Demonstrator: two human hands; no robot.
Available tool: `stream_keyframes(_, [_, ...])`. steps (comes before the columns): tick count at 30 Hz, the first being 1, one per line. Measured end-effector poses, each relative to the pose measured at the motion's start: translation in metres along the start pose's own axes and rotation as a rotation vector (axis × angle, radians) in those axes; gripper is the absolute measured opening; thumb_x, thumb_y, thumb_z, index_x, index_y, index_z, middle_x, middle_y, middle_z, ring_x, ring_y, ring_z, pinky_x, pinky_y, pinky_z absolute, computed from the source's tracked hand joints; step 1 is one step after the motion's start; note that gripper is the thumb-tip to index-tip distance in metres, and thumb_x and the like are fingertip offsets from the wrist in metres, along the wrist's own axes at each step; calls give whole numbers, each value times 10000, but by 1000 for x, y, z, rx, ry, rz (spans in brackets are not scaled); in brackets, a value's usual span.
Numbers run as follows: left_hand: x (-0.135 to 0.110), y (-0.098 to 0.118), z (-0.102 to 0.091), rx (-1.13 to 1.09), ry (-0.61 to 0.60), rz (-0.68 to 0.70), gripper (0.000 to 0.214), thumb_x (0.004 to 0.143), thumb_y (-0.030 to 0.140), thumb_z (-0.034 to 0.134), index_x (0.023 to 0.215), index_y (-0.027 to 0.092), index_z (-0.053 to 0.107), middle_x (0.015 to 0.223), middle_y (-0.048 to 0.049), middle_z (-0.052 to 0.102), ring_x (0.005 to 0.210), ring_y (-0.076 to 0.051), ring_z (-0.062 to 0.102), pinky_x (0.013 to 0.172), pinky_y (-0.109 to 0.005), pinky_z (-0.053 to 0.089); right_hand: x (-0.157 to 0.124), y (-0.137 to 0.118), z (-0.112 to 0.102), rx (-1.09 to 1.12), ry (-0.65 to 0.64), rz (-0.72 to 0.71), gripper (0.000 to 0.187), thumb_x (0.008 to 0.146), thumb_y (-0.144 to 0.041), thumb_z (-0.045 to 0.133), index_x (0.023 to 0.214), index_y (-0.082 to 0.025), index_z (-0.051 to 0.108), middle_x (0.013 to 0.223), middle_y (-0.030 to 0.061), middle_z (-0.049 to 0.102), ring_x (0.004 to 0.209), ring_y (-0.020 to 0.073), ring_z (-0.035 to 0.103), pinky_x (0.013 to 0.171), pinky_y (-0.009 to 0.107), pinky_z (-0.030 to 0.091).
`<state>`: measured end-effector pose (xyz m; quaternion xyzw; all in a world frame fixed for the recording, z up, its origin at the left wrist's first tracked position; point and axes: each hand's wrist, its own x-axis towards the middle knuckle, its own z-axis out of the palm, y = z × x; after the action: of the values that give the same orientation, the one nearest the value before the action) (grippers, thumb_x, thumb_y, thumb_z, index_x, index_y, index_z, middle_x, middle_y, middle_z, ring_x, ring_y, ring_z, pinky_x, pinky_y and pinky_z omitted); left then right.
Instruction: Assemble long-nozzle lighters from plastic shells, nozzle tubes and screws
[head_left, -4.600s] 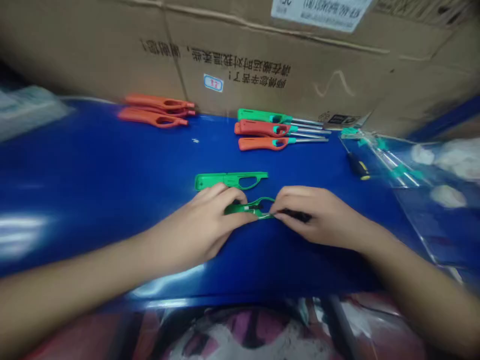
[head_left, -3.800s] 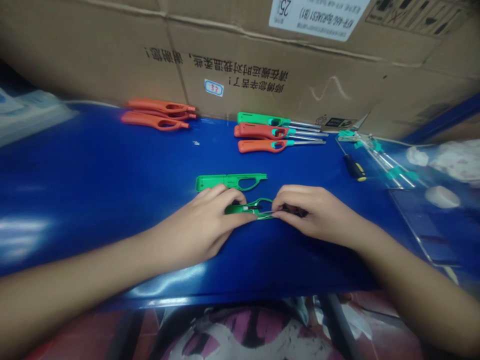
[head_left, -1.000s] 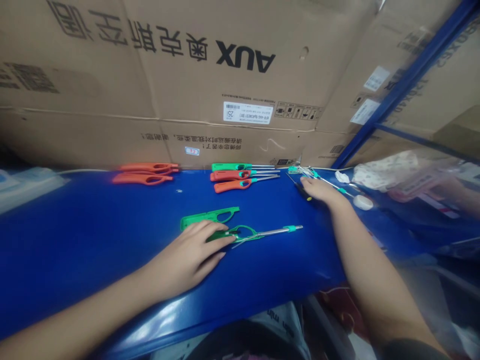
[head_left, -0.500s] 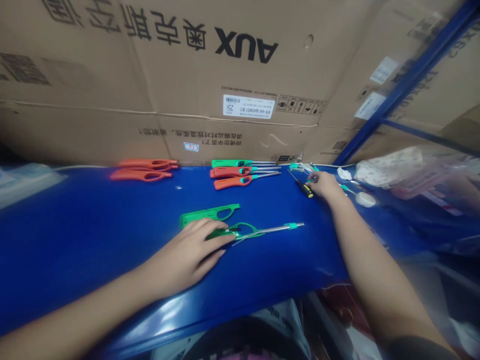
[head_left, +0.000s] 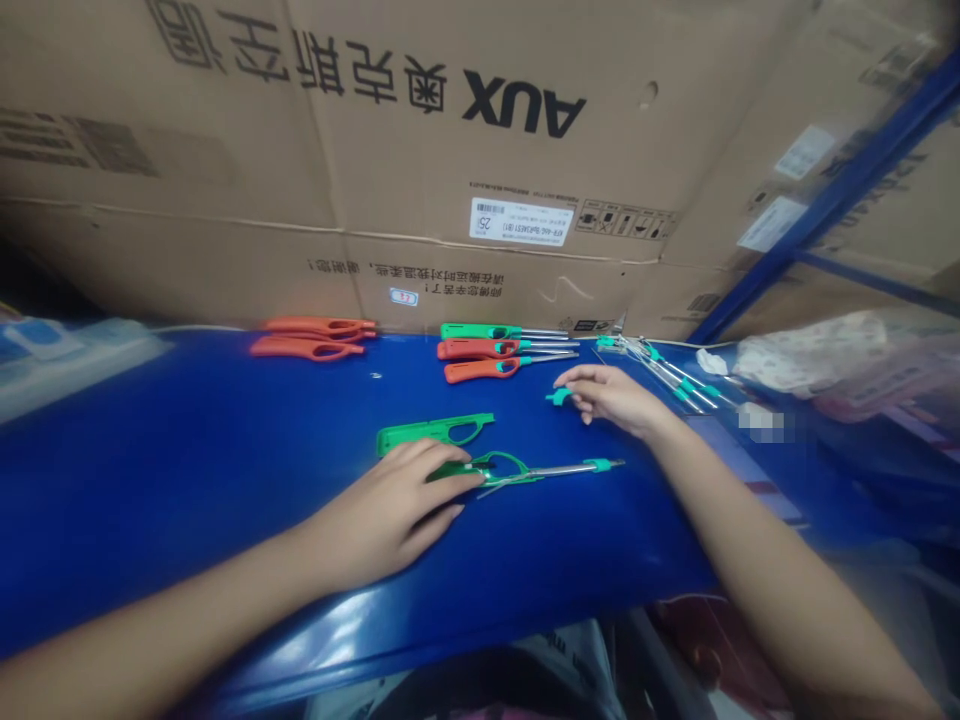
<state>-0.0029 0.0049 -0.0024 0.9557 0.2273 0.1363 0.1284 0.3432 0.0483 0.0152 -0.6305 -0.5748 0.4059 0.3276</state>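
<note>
My left hand (head_left: 394,505) lies on the blue table (head_left: 187,470), fingers pressing down the handle of an open green lighter half (head_left: 495,468) whose metal tube (head_left: 570,468) points right. Just behind it lies the other green shell half (head_left: 435,434). My right hand (head_left: 611,395) hovers over the table farther back, pinching a small teal plastic piece (head_left: 559,397) between thumb and fingers.
Three finished lighters (head_left: 487,350) lie in a row at the back, orange shell halves (head_left: 311,338) to their left. Several metal tubes with teal collars (head_left: 664,370) lie at the back right. Large cardboard boxes (head_left: 450,160) wall the far edge; plastic bags (head_left: 825,360) sit at right.
My right hand left the tubes and screwdriver at the back right and came toward the middle, now holding a small teal piece. The left hand stayed on the green lighter half.
</note>
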Motion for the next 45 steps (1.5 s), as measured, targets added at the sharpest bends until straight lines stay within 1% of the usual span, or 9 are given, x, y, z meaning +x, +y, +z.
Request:
stream_keyframes(3, [0,0,0,-8,-6,-5,383,1024,249,445,1388,287,559,1371,-90,554,1284,-269,503,1061,-485,457,2,4,15,18,-112,26,228,818,-306,607,952,-135,676,584,-17,523,453,92,459,440,246,459])
stream_keyframes(9, [1,-2,1,-16,-2,0,376,1026,255,448,1383,283,564,1357,-92,560,1259,-266,516,1051,-479,461,2,9,15,-139,-138,-68,230,880,-269,505,1048,-168,626,765,25,617,478,99,504,452,259,444])
stream_keyframes(15, [3,-2,0,-20,-6,-6,369,1023,263,461,1373,283,576,1353,-91,562,1255,-265,520,1052,-471,460,-4,8,13,-446,-81,-353,135,874,-277,600,963,-198,662,877,41,611,736,162,542,723,320,450])
stream_keyframes(20, [2,-3,-1,-18,-28,-12,378,1025,263,457,1385,296,565,1363,-86,557,1263,-263,516,1054,-472,457,-5,6,13,-593,-139,-452,187,958,-292,472,869,-200,609,912,59,608,861,195,569,814,330,435])
stream_keyframes(26, [3,-2,-1,-24,-21,-7,373,1023,265,462,1378,292,574,1351,-88,563,1258,-264,521,1056,-471,455,-10,5,17,-734,-73,-431,192,959,-300,466,811,-204,542,860,41,540,734,177,503,697,307,389])
stream_keyframes(31, [4,-2,-2,-33,-19,-7,383,1015,254,473,1382,287,573,1347,-96,567,1253,-272,527,1052,-475,460,-14,3,18,-713,-17,-458,69,939,-273,515,930,-210,539,934,35,565,743,158,507,689,289,408])
stream_keyframes(36, [4,-2,-2,-41,-14,-3,379,1011,248,481,1374,285,582,1338,-101,573,1243,-275,534,1048,-478,463,-17,-1,20,-541,-182,-580,162,932,-297,581,1068,-210,602,1040,54,580,757,141,505,741,288,458])
stream_keyframes(41, [4,-1,-3,-49,1,0,382,1003,240,494,1371,291,587,1330,-98,582,1240,-279,542,1046,-477,466,-11,2,31,-503,-177,-507,197,974,-339,536,908,-188,644,898,36,633,734,133,549,697,264,428])
stream_keyframes(45, [4,-1,-2,-49,5,2,383,1004,241,491,1374,285,582,1326,-98,590,1229,-274,550,1041,-472,469,-9,5,34,-535,-89,-445,202,963,-384,563,1030,-201,616,748,-10,599,647,133,524,617,254,380])
